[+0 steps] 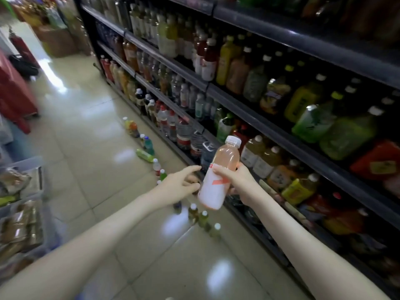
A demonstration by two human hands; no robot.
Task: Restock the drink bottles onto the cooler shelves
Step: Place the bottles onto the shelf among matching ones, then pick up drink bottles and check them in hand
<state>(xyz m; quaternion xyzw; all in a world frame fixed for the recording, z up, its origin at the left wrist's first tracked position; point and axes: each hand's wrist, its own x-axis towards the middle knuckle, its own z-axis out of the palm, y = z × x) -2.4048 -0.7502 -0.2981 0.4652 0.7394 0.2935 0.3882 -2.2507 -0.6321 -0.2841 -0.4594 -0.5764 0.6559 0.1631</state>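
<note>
My right hand (240,182) grips a pink drink bottle (218,176) with a white cap and white label, held upright and slightly tilted in front of the lower cooler shelves (249,109). My left hand (181,182) hovers just left of the bottle's label with relaxed, spread fingers and holds nothing. A loose row of small bottles (149,151) stands and lies on the tiled floor along the foot of the shelving, with more green-tea bottles (203,218) below my hands. The shelves are packed with juice, tea and water bottles.
A dark shelving unit runs from far left to near right, its lowest ledge (244,215) close to my right forearm. Red crates (15,94) and a rack of packaged snacks (19,213) line the left side. The glossy tiled aisle (86,126) lies between.
</note>
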